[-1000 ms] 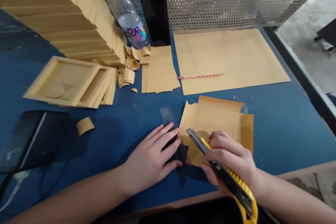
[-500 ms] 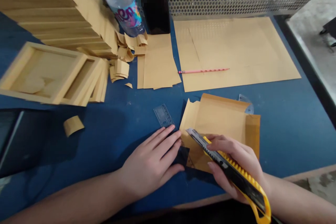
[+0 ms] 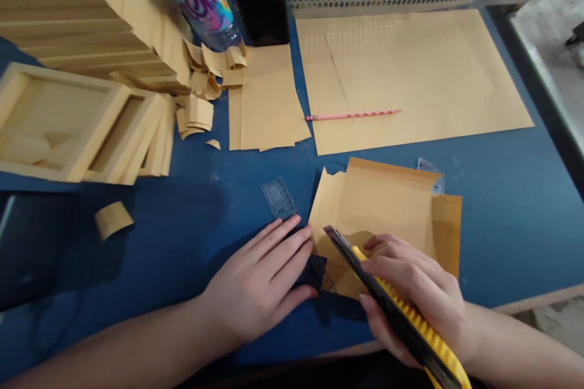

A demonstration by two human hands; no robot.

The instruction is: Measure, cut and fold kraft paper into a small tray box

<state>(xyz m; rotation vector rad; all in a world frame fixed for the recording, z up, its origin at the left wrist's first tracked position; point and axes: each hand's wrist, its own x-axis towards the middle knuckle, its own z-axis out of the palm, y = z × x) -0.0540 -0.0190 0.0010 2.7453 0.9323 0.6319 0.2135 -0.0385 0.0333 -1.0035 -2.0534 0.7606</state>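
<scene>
Left hand (image 3: 258,282): flat, fingers extended, over ruler (image 3: 278,197) at paper's left edge. Right hand (image 3: 422,298): closed round cutter (image 3: 395,311), blade over paper; contact unclear. Folded paper (image 3: 387,206): on tabletop (image 3: 502,213). Step, seemingly: ruler-guided cutting; next stroke calls for steady ruler.
</scene>
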